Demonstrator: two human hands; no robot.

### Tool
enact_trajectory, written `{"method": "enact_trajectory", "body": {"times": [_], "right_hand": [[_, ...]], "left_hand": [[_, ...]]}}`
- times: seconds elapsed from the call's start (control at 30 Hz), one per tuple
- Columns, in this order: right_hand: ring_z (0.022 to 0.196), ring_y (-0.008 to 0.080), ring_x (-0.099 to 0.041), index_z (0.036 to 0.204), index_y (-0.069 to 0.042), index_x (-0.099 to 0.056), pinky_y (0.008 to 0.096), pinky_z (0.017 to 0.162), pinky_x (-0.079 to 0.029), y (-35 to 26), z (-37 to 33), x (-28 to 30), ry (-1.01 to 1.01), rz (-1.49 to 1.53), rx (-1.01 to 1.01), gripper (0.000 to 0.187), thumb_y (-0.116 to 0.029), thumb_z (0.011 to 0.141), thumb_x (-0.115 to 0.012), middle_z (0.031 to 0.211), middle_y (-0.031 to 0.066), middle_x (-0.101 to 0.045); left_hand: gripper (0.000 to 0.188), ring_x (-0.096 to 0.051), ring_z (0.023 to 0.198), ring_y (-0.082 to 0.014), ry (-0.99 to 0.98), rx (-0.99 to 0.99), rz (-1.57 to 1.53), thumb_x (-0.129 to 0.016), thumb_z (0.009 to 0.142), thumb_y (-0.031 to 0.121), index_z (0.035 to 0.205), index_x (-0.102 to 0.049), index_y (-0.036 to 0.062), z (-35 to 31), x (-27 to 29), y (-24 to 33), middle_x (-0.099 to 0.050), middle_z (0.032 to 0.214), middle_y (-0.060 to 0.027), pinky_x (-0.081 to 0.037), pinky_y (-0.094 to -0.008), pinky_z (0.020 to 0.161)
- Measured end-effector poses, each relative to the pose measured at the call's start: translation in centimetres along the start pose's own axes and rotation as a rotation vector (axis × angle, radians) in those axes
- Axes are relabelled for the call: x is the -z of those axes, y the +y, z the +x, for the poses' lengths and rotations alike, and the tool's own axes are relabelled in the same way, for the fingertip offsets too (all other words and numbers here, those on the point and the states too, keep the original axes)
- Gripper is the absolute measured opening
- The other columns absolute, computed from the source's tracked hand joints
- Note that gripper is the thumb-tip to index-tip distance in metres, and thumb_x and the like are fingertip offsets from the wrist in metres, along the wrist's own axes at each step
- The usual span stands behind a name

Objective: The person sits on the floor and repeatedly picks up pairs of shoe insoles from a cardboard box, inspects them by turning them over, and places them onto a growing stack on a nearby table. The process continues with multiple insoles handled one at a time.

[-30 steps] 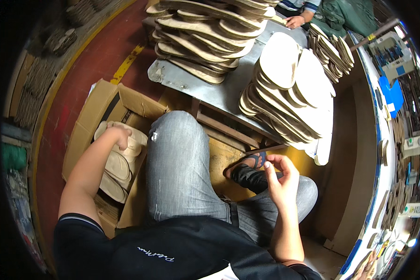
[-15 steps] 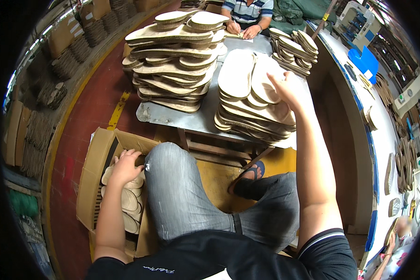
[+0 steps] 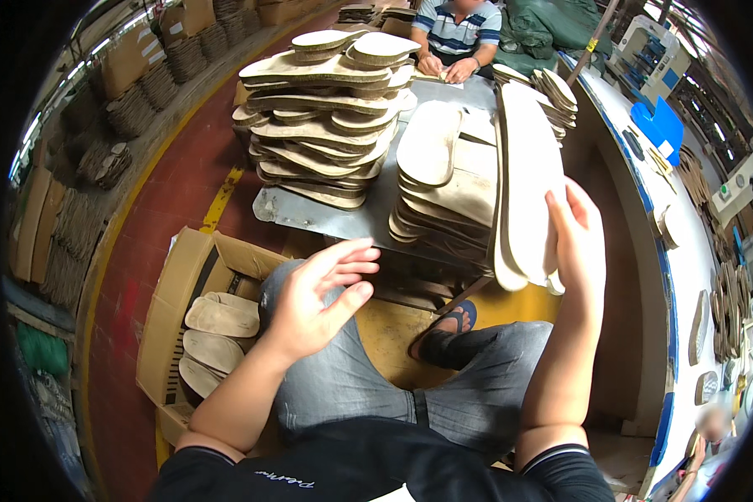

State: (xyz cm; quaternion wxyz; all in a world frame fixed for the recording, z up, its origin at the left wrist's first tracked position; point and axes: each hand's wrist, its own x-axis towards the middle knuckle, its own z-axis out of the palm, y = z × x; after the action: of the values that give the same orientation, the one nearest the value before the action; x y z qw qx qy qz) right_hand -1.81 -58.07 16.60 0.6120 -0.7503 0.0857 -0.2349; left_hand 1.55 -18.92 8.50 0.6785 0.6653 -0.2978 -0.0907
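My right hand (image 3: pixel 579 243) grips a small bundle of pale sandal footbeds (image 3: pixel 529 176), lifted on edge at the right side of the metal table (image 3: pixel 297 209). Beside the bundle is a lower stack of footbeds (image 3: pixel 431 151). Over my left knee, my left hand (image 3: pixel 320 297) hangs in the air, fingers spread and nothing in it. Below and left of it stands an open cardboard box (image 3: pixel 171 305) with several footbeds (image 3: pixel 223 316) lying inside.
A taller pile of footbeds (image 3: pixel 326 117) rises on the table's left. At the far side a person (image 3: pixel 456 38) works with both hands near a smaller footbed pile (image 3: pixel 558 92). A long white bench (image 3: pixel 686 276) runs along the right, with a blue bin (image 3: pixel 657 130) on it.
My left hand has come up out of the box toward the table. My right hand has taken a bundle of footbeds off the right-hand stack and tilted it upright.
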Motion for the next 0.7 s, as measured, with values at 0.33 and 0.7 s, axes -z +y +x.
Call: {"method": "enact_trajectory", "body": {"times": [0.33, 0.7], "right_hand": [[0.075, 0.0425, -0.077, 0.118, 0.0, -0.082, 0.0465, 0.07, -0.061, 0.8, -12.2, -5.9, -0.14, -0.603, 0.234, 0.016, -0.016, 0.114, -0.079, 0.088, 0.0231, -0.078], [0.085, 0.0303, -0.073, 0.123, -0.003, -0.088, 0.0444, 0.077, -0.054, -3.5, -8.2, -0.9, -0.9, -0.47, 0.543, 0.039, -0.019, 0.089, -0.096, 0.095, 0.011, -0.077]], "left_hand": [[0.107, -0.056, 0.165, -0.0399, 0.035, 0.485, -1.246, -0.034, 0.115, 0.091, 0.185, -0.04, 0.0113, 0.6, -9.3, -3.7, -0.056, 0.182, -0.018, -0.044, -0.0575, 0.139], [0.114, -0.066, 0.143, -0.069, -0.782, 1.015, -1.352, -0.027, 0.111, 0.097, 0.187, -0.036, 0.0123, 0.7, -1.9, -8.7, -0.052, 0.178, -0.0334, -0.064, -0.0853, 0.094]]}}
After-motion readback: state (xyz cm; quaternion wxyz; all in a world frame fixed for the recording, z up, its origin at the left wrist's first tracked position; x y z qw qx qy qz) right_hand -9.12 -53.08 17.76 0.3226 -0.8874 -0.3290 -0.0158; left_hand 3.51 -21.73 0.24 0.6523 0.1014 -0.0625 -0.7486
